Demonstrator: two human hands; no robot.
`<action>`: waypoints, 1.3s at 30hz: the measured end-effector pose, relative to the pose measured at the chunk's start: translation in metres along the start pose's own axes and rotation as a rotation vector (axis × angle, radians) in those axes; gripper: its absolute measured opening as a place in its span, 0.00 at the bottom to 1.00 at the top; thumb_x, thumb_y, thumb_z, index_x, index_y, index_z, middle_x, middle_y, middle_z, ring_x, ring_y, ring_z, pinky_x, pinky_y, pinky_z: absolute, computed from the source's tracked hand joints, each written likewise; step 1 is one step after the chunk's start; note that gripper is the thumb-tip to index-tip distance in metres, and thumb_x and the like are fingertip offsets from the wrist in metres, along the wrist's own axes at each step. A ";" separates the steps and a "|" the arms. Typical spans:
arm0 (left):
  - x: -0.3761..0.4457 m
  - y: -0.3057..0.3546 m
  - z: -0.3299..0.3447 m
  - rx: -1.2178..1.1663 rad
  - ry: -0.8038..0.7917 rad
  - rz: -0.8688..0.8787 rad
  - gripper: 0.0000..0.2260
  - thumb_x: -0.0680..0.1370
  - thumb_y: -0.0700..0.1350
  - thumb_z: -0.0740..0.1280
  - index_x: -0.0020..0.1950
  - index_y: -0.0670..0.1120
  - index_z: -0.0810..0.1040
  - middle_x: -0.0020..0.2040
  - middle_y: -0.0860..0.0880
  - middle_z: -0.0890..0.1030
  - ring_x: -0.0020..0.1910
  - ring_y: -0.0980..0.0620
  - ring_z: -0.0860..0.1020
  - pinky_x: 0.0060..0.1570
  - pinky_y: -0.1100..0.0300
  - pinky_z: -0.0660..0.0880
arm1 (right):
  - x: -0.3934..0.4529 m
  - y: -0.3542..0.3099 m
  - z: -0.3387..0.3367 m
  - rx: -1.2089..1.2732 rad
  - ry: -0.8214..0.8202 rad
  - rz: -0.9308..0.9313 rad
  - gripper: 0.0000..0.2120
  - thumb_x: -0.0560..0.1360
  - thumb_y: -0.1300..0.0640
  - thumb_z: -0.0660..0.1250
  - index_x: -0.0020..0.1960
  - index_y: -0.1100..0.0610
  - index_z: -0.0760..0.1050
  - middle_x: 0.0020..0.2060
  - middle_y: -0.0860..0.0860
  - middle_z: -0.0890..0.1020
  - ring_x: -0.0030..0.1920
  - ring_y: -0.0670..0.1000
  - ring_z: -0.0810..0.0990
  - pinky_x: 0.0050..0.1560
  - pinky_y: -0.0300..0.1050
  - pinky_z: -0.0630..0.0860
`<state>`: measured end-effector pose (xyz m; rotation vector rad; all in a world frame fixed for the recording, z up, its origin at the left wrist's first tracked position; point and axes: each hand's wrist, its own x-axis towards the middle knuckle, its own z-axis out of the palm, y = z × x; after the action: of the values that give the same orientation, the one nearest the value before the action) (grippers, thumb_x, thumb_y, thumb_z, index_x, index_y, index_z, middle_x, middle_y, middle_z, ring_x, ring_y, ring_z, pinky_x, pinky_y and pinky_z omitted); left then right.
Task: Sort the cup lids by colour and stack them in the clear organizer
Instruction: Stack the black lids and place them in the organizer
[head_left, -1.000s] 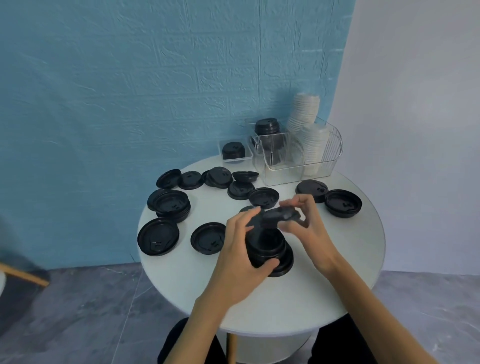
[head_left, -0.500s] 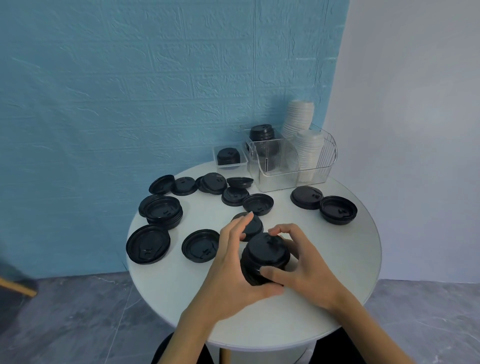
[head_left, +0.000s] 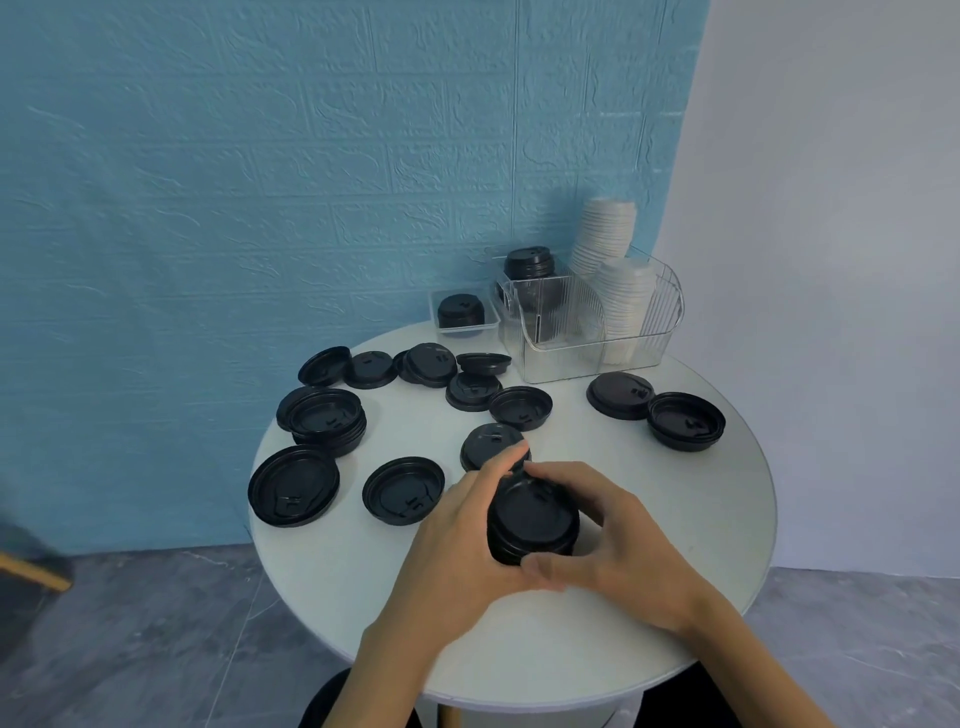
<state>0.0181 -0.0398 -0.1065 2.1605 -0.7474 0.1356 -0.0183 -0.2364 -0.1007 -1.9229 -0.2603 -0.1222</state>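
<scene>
Two hands cup a short stack (head_left: 532, 522) of black lids at the near middle of a round white desk (head_left: 701, 545). The left hand (head_left: 457, 535) and right hand (head_left: 618, 540) each curl round the stack, grip grasping it from either side. The step looks like squaring up the black pile; next it likely needs lifting to the clear organizer (head_left: 587, 322) at the far right, where white lids (head_left: 623, 296) already stand. Loose black lids (head_left: 402, 491) lie scattered left and far; the desk's near edge sits close behind the wrists.
</scene>
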 end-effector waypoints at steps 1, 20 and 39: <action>0.000 0.000 0.000 0.012 -0.007 -0.005 0.47 0.62 0.65 0.80 0.75 0.71 0.57 0.65 0.68 0.71 0.65 0.64 0.71 0.64 0.61 0.72 | 0.000 0.001 0.000 0.019 -0.028 0.007 0.34 0.67 0.65 0.82 0.69 0.50 0.74 0.62 0.44 0.81 0.66 0.46 0.78 0.63 0.36 0.74; -0.003 -0.001 -0.002 -0.017 -0.054 -0.071 0.26 0.66 0.59 0.78 0.60 0.65 0.72 0.59 0.66 0.74 0.61 0.64 0.73 0.60 0.65 0.71 | 0.084 -0.014 -0.007 -0.214 0.092 0.063 0.11 0.77 0.50 0.73 0.59 0.47 0.81 0.57 0.41 0.82 0.58 0.40 0.79 0.58 0.38 0.74; -0.002 0.001 -0.003 -0.074 -0.010 -0.186 0.27 0.66 0.62 0.79 0.57 0.65 0.66 0.56 0.65 0.76 0.56 0.66 0.74 0.50 0.73 0.70 | 0.078 -0.063 -0.027 -0.440 0.159 -0.067 0.19 0.67 0.46 0.79 0.57 0.43 0.83 0.44 0.38 0.83 0.43 0.36 0.80 0.45 0.32 0.75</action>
<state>0.0165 -0.0371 -0.1043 2.1485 -0.5444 0.0004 0.0439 -0.2304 -0.0176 -2.3259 -0.2018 -0.4033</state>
